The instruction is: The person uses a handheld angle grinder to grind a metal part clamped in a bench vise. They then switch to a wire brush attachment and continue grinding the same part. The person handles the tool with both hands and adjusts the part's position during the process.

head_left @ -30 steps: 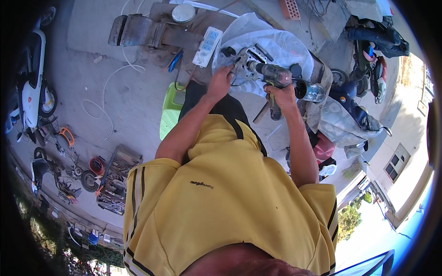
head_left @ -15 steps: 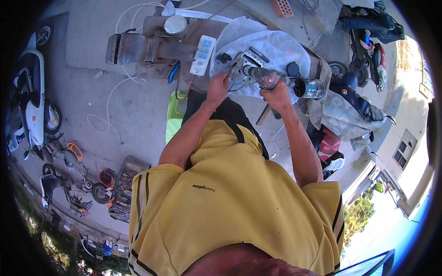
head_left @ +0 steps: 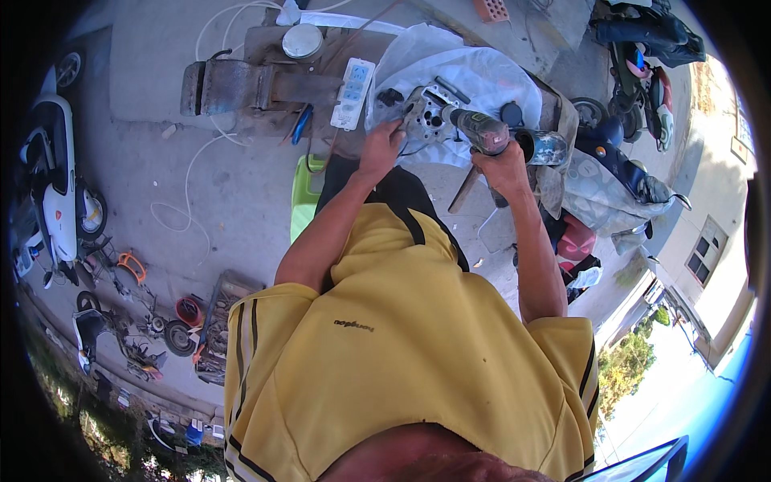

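Observation:
A cordless power drill (head_left: 485, 133) is in my right hand (head_left: 503, 167), fingers wrapped round its grip. Its nose points left, toward a grey metal casting (head_left: 416, 122) with several round holes. My left hand (head_left: 382, 146) is closed on the casting's left edge, and the fingertips are partly hidden. Under the casting lies a white plastic sheet (head_left: 490, 80). A black cylindrical bar (head_left: 452, 89) rests behind the casting, with a small dark part (head_left: 390, 97) to its left. Right of the drill stand a round black cap (head_left: 511, 113) and a blue-grey can (head_left: 548, 149) on its side.
Left of the sheet are a white power strip (head_left: 353, 94), a rusty metal vise (head_left: 233, 87), a round tin (head_left: 303, 41) and blue-handled pliers (head_left: 301, 125). A green stool (head_left: 303, 197) stands below. Scooters (head_left: 60, 185) and a parts tray (head_left: 221, 329) stand farther out.
My right hand has drawn the drill right and slightly toward me, so its nose is off the casting's middle and more holes show. My left hand stays at the casting's edge.

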Tool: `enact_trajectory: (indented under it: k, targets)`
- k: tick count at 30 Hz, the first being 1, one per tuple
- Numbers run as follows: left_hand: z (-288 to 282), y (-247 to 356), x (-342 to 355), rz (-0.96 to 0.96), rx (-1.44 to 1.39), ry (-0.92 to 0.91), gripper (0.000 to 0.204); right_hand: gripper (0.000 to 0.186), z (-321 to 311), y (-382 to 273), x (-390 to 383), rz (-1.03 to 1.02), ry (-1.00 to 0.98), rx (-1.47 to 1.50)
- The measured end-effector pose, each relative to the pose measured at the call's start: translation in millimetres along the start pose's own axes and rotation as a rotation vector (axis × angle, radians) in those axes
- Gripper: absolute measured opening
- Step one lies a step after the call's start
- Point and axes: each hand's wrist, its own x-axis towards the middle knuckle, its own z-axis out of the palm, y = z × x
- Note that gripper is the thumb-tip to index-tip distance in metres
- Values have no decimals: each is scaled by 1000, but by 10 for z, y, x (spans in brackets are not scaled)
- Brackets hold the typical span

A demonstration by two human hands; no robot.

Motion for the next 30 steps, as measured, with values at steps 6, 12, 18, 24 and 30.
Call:
enact_trajectory:
  k: [6, 12, 18, 24, 30]
  targets:
    - [17, -34, 10, 19, 25, 12, 30, 40, 216, -170, 7, 43, -49, -184]
    - [2, -22, 25, 11, 17, 1, 29, 37, 192, -273, 44, -1, -63, -281]
    - [-47, 70, 30, -39, 28, -25, 29, 38, 210, -358, -22, -17, -45, -313]
    - [-12, 1, 42, -12, 8, -6, 28, 35, 222, -169, 85, 2, -71, -220]
    - [-15, 12, 35, 21, 0, 8, 27, 39, 224, -27, 254, 36, -103, -190]
